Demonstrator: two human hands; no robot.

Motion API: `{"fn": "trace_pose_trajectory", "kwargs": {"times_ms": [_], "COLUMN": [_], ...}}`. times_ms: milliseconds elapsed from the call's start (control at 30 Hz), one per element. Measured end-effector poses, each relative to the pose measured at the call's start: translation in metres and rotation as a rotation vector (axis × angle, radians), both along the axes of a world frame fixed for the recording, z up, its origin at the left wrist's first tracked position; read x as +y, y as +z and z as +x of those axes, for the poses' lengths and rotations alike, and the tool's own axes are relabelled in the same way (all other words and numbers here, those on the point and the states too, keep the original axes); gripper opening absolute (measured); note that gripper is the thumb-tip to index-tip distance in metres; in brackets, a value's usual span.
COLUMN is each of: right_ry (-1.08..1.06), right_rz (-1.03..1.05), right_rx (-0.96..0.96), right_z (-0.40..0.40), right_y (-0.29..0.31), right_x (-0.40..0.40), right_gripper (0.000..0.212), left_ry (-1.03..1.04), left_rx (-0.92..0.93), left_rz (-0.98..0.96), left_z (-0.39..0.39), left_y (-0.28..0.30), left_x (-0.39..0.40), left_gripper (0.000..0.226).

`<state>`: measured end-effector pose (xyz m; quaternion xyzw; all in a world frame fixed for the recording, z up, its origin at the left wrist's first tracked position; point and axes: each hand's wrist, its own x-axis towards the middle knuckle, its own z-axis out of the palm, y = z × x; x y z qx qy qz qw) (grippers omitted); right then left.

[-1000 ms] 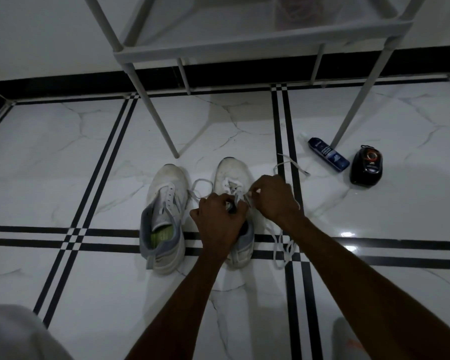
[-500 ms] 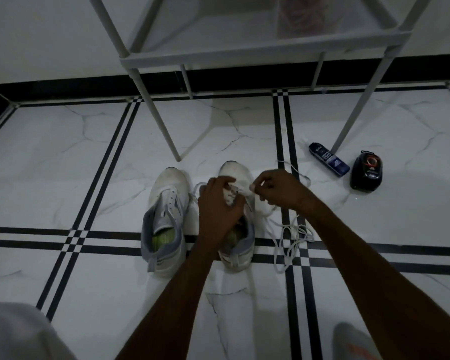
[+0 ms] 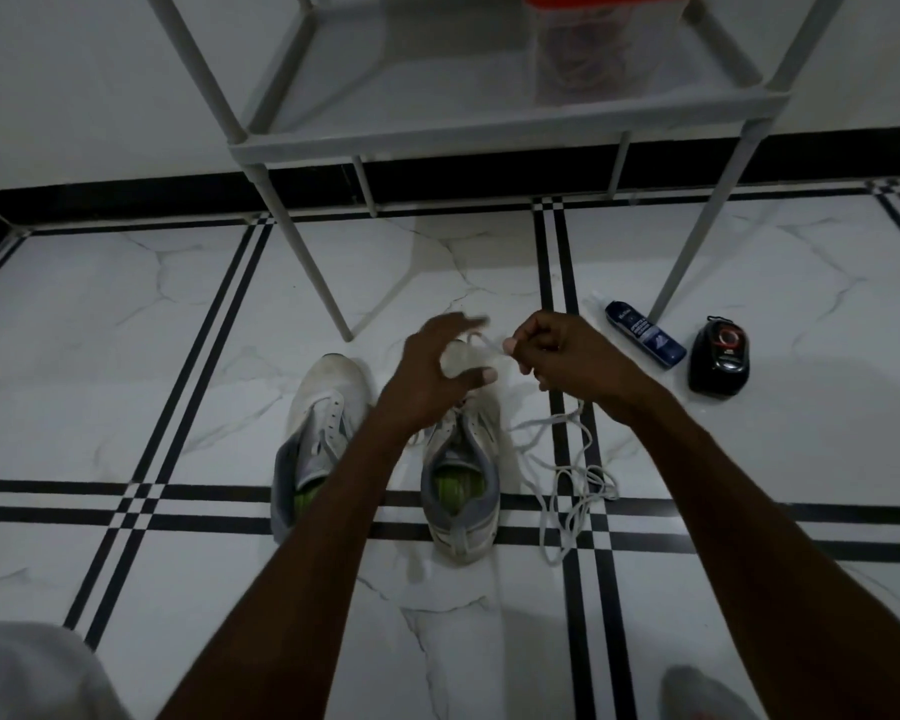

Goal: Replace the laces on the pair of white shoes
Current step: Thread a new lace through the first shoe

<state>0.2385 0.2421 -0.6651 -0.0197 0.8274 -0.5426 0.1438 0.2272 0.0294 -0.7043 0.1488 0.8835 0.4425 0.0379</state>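
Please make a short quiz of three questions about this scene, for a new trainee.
1. True or false: the right hand pinches the lace.
2. Which thing lies nearest the black case? A) left shoe B) blue bottle C) rack
3. Fill in: the loose lace lies on the floor on the ____ side of the right shoe.

Key: 1 true; 2 B; 3 right.

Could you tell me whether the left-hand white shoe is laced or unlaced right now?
Unlaced. The left shoe shows bare eyelets, with no lace crossing its tongue; a loose lace lies on the floor beside the right shoe.
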Motion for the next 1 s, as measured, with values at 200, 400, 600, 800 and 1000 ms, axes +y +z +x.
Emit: {"fn": "trace_pose_trajectory", "kwargs": {"times_ms": [200,400,600,800,1000], "right_ry": [0.005,0.036,0.047,0.081,0.273], "right_rz": [-0.002,-0.037,-0.006,-0.002,-0.112], "right_rx": [0.019,0.0,0.009,-0.02,-0.025], "right_z": [-0.003,-0.008,-0.004,-0.003,0.008], "right_y": [-0.006,-0.007,-0.015,-0.018,0.003], "right_x": [-0.004,-0.017,-0.018,-0.032,-0.033], "right_gripper": [0.027,0.024,0.025,0.019,0.018], "left_ry": [0.534,0.038,0.217,0.189,0.458], "left_rx": [0.129,0.059,0.146,0.095,0.051], "left_rz": [-0.246,-0.084,-0.129,-0.111,-0.045], "left_z": [-0.005,0.003,0.002,0.005,0.008], "left_y": [0.0,-0.008,-0.01,-0.021,-0.027], "left_x": [-0.024,-0.002,-0.027,-0.017,-0.032], "left_gripper": [0.012,0.026,0.035,0.016,0.017]}}
